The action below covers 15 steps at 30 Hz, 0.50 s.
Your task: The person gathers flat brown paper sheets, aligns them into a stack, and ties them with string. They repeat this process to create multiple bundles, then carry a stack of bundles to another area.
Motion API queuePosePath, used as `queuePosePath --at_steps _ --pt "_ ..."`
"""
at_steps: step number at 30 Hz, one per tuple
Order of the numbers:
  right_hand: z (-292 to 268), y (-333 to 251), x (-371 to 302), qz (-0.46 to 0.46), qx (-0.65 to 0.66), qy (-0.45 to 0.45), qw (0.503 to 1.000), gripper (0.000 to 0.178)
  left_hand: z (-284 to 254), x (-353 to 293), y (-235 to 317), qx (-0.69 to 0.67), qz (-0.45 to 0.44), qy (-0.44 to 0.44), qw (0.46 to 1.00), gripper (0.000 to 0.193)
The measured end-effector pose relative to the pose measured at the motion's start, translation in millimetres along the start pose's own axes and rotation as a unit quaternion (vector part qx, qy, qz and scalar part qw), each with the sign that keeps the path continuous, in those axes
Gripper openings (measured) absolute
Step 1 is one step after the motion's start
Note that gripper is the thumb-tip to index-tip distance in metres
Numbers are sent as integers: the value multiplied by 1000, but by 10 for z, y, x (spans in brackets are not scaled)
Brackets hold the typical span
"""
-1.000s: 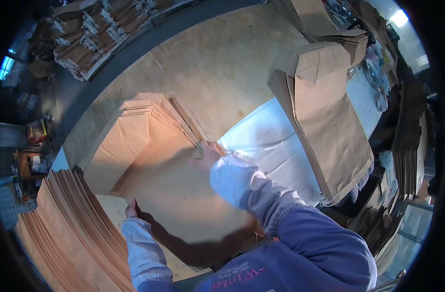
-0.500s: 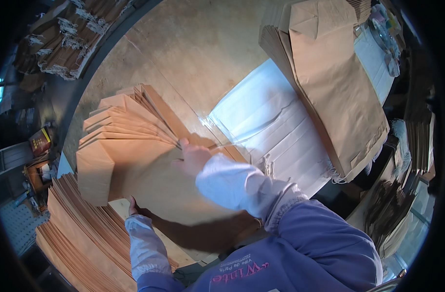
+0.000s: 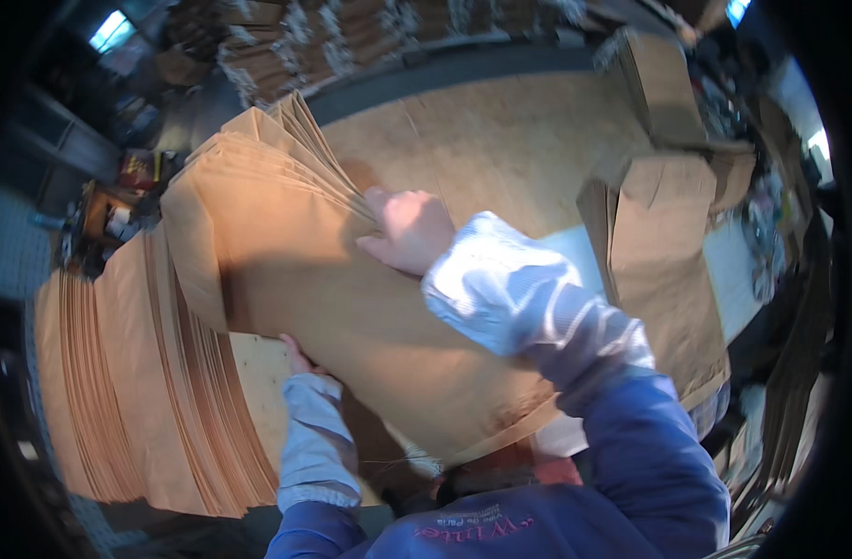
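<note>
Right hand part-curled, holding the side edge of the fanned brown paper bags spread leftward beneath it, left hand at their near edge with its grip hidden, stacked bags just left of that, another bag pile to the right hand's right, wooden tabletop running ahead to its far edge.

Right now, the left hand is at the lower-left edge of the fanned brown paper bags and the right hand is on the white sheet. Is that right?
Not quite: the head view shows the right hand on the fanned brown paper bags, at their upper-right edge, not on the white sheet. The left hand is at their lower-left edge, as you say.
</note>
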State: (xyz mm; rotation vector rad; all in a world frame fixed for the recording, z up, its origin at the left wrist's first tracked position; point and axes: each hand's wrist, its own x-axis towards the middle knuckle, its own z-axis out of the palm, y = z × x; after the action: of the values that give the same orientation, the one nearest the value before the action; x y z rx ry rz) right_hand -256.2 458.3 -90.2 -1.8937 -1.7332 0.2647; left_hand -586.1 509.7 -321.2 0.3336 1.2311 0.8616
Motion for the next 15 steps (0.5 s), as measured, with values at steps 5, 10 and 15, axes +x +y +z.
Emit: queuePosePath --at_steps 5,10,15 --pt "-882 -897 -493 -180 -126 -40 975 35 -4 -316 -857 -141 -24 -170 975 76" --pt "-758 -1421 -1344 -180 -104 -151 966 39 -806 -1276 -2000 -212 -143 -145 956 68" --pt "-313 -1692 -1882 -157 -130 -107 973 63 -1367 -1827 -1882 203 -37 -165 965 54"
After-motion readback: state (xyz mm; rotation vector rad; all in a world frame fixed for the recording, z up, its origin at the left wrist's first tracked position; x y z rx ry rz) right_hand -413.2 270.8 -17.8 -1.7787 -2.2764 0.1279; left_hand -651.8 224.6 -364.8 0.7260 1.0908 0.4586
